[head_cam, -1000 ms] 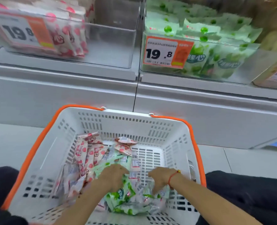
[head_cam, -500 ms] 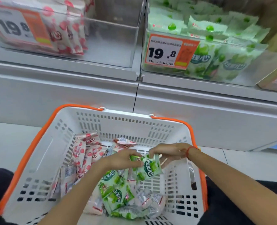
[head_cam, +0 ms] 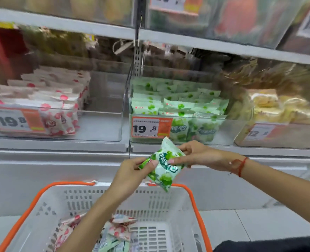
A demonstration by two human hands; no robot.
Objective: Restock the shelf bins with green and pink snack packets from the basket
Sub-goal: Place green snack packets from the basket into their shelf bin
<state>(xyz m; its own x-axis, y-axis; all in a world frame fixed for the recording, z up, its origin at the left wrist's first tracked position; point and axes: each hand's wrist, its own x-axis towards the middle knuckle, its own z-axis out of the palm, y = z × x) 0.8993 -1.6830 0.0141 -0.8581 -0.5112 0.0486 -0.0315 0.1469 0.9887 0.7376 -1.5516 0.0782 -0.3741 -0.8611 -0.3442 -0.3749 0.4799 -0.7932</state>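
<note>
The green packet (head_cam: 164, 163), pinched between our left hand (head_cam: 132, 171) and right hand (head_cam: 196, 155) above the basket (head_cam: 192, 199), may slip from either light pinch and drop back in.

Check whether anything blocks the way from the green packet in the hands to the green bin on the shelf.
Nothing visible does. The green packet, pinched by the left hand and right hand, is just below and in front of the green bin. The bin's clear front wall must be cleared from above; its top is open.
</note>
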